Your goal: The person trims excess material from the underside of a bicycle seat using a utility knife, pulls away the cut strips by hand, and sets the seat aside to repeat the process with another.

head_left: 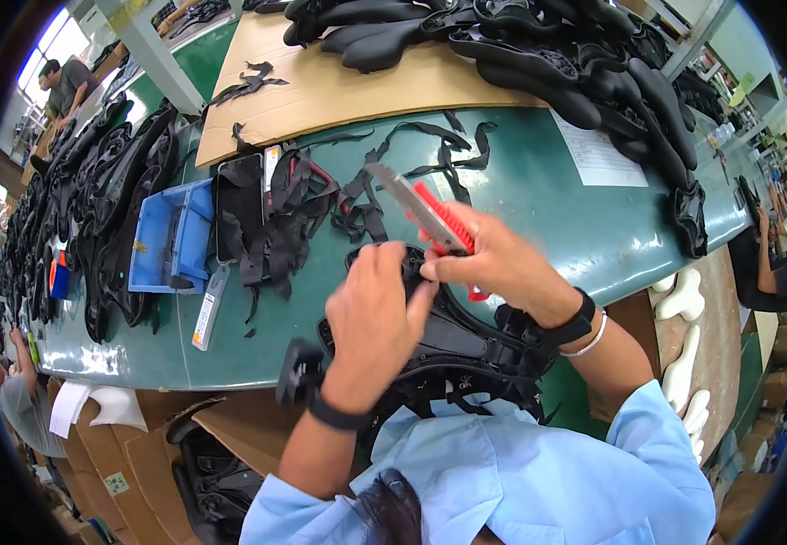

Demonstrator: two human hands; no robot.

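A: Fingers? 
B: Right hand (493,263) fingers grip red utility knife (434,218); left hand (371,318) fingers pinch black saddle (448,350) at surface (539,200) near edge. 
A: Room? 
B: Bare green rt of hands. Blue bin (171,238) left, looks mostly empty.

A blue plastic bin (171,238) sits on the green table (539,204), and everything else is placed from it. Just right of the bin lies a dark phone (240,195), with a tangle of black straps (312,209) beyond that. Below the bin rests a narrow white box (209,307). Up and to the right of it a sheet of brown cardboard (321,91) bears a heap of black moulded pieces (539,54). Far right of the bin lies a white paper sheet (598,154)
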